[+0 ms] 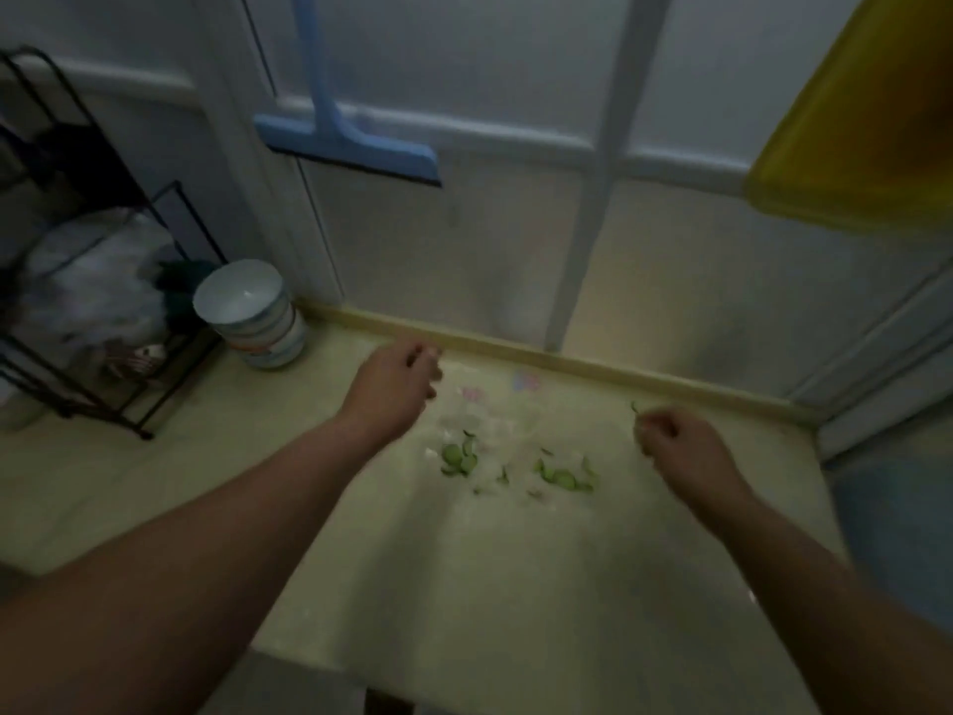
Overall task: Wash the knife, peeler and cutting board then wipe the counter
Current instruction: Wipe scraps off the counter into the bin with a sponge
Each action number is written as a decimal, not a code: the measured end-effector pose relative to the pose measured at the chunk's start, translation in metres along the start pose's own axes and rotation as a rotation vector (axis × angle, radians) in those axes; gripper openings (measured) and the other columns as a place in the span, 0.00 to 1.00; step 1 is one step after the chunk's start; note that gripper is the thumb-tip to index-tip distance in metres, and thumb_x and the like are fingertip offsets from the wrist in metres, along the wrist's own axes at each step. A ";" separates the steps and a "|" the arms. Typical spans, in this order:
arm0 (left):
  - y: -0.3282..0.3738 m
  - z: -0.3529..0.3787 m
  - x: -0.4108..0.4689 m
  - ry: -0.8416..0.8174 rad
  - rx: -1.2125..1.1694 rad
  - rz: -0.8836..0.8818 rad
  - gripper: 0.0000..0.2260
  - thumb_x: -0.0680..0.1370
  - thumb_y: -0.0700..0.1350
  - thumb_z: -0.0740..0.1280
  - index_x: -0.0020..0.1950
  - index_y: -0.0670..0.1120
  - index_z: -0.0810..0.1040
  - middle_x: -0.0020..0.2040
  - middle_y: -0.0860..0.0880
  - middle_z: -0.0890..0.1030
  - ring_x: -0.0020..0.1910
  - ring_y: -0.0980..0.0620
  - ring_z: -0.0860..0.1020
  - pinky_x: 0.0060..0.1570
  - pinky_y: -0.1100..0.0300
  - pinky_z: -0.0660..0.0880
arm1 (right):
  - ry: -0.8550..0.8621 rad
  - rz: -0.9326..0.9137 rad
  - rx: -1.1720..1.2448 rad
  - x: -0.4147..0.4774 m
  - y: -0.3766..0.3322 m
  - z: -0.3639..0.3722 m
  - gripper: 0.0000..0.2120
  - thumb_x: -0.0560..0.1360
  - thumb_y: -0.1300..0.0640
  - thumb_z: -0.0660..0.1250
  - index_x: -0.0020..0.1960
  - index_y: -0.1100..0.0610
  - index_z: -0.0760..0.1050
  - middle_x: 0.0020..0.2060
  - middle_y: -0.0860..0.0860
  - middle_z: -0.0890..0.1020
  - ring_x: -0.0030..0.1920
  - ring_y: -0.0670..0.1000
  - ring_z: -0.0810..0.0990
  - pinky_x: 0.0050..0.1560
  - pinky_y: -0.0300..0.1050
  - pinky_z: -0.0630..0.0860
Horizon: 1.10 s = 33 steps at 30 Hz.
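Observation:
A pale cutting board (pixel 515 559) lies on the counter, blurred, with faint pink and blue prints near its far edge. Cucumber slices and white scraps (pixel 459 459) are scattered across its middle. My left hand (pixel 397 389) is at the board's far left corner, fingers curled over the edge. My right hand (pixel 680 451) is on the right side with fingers curled at the board, a thin green peel (pixel 634 405) just past its fingertips. No knife or peeler is in view.
A stack of white bowls (pixel 252 314) stands at the back left beside a black wire rack (pixel 93 322) holding bags. A blue squeegee (pixel 350 141) hangs on the wall behind. A yellow tub (pixel 866 126) is at the upper right. The counter (pixel 129 482) ends at the right.

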<state>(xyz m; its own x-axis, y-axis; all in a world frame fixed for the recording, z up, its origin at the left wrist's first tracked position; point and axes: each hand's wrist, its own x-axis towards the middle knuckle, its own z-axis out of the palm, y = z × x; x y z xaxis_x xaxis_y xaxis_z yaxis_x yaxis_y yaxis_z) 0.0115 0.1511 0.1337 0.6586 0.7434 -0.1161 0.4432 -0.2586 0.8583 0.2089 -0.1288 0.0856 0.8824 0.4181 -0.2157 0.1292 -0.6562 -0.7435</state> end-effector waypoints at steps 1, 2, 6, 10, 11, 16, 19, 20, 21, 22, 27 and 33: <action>-0.011 -0.003 0.003 -0.006 -0.015 -0.018 0.12 0.85 0.48 0.60 0.55 0.48 0.83 0.46 0.47 0.86 0.42 0.45 0.84 0.49 0.46 0.83 | -0.053 0.013 -0.022 -0.003 -0.001 0.016 0.03 0.79 0.53 0.71 0.51 0.52 0.82 0.44 0.51 0.86 0.47 0.56 0.84 0.53 0.55 0.81; -0.021 -0.007 0.006 -0.013 -0.038 -0.042 0.14 0.86 0.50 0.59 0.54 0.48 0.83 0.46 0.47 0.86 0.42 0.46 0.84 0.49 0.47 0.82 | -0.102 0.020 -0.047 -0.006 -0.006 0.030 0.03 0.79 0.53 0.71 0.52 0.50 0.82 0.45 0.50 0.86 0.47 0.54 0.84 0.54 0.56 0.81; -0.053 -0.032 0.026 0.015 -0.077 -0.092 0.18 0.86 0.56 0.57 0.58 0.52 0.84 0.51 0.51 0.86 0.49 0.52 0.83 0.55 0.51 0.80 | -0.168 0.011 -0.103 -0.002 -0.042 0.065 0.06 0.80 0.49 0.69 0.56 0.48 0.80 0.49 0.48 0.84 0.49 0.48 0.83 0.53 0.50 0.80; -0.077 -0.040 0.044 -0.013 0.057 -0.090 0.16 0.83 0.50 0.62 0.71 0.55 0.77 0.60 0.50 0.82 0.57 0.49 0.80 0.57 0.57 0.75 | -0.218 0.022 -0.225 0.008 -0.064 0.079 0.10 0.81 0.45 0.68 0.58 0.48 0.79 0.52 0.46 0.82 0.50 0.48 0.81 0.52 0.49 0.79; -0.081 -0.040 0.049 -0.033 0.073 -0.112 0.17 0.83 0.50 0.64 0.71 0.54 0.75 0.61 0.49 0.81 0.56 0.49 0.79 0.56 0.56 0.75 | -0.233 0.035 -0.270 0.008 -0.066 0.082 0.12 0.81 0.44 0.67 0.60 0.49 0.78 0.54 0.47 0.82 0.51 0.48 0.80 0.52 0.48 0.78; -0.110 -0.014 0.063 -0.206 0.217 -0.105 0.24 0.79 0.54 0.69 0.74 0.51 0.70 0.66 0.46 0.77 0.59 0.45 0.79 0.60 0.53 0.76 | -0.208 0.233 -0.331 0.006 -0.032 0.085 0.23 0.80 0.44 0.68 0.70 0.55 0.71 0.61 0.55 0.80 0.57 0.56 0.80 0.57 0.51 0.77; -0.132 0.016 0.056 -0.387 0.330 -0.097 0.29 0.78 0.54 0.71 0.77 0.50 0.67 0.71 0.43 0.71 0.64 0.43 0.77 0.62 0.53 0.74 | -0.129 0.410 -0.319 0.007 0.002 0.086 0.30 0.79 0.45 0.71 0.75 0.57 0.68 0.65 0.59 0.79 0.61 0.60 0.79 0.60 0.54 0.78; -0.137 0.026 0.052 -0.444 0.372 -0.091 0.31 0.78 0.55 0.71 0.77 0.49 0.66 0.72 0.43 0.69 0.65 0.42 0.76 0.63 0.52 0.74 | -0.113 0.474 -0.305 0.006 0.010 0.089 0.32 0.78 0.46 0.71 0.76 0.57 0.67 0.66 0.60 0.77 0.62 0.61 0.79 0.61 0.56 0.79; -0.141 0.037 0.049 -0.488 0.422 -0.075 0.32 0.77 0.55 0.71 0.78 0.47 0.65 0.72 0.42 0.68 0.66 0.40 0.75 0.64 0.51 0.73 | -0.108 0.524 -0.301 0.006 0.015 0.094 0.32 0.78 0.47 0.72 0.77 0.58 0.67 0.68 0.60 0.76 0.62 0.62 0.78 0.61 0.58 0.79; -0.143 0.049 0.046 -0.517 0.460 -0.048 0.33 0.77 0.54 0.70 0.79 0.46 0.64 0.72 0.41 0.66 0.67 0.39 0.74 0.66 0.50 0.73 | -0.116 0.539 -0.321 0.006 0.016 0.101 0.32 0.77 0.47 0.72 0.76 0.58 0.68 0.68 0.61 0.75 0.62 0.62 0.78 0.61 0.58 0.80; -0.124 0.094 0.036 -0.656 0.369 0.042 0.29 0.78 0.48 0.69 0.78 0.45 0.66 0.71 0.42 0.68 0.69 0.41 0.72 0.66 0.54 0.69 | -0.208 0.322 -0.344 0.006 -0.004 0.146 0.22 0.78 0.54 0.70 0.69 0.61 0.76 0.63 0.58 0.79 0.54 0.56 0.79 0.54 0.46 0.76; -0.139 0.055 0.026 -0.372 0.301 -0.011 0.24 0.80 0.43 0.65 0.77 0.47 0.71 0.71 0.45 0.74 0.67 0.45 0.76 0.66 0.55 0.71 | -0.069 0.238 -0.274 0.012 -0.002 0.128 0.21 0.82 0.53 0.65 0.74 0.56 0.73 0.67 0.56 0.79 0.63 0.56 0.79 0.63 0.49 0.75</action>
<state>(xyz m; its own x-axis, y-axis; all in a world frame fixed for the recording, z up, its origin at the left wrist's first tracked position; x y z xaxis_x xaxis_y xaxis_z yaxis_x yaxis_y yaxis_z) 0.0005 0.1722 -0.0165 0.8018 0.4898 -0.3423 0.5713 -0.4601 0.6796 0.1614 -0.0422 0.0030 0.8710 0.2684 -0.4115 0.0482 -0.8802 -0.4721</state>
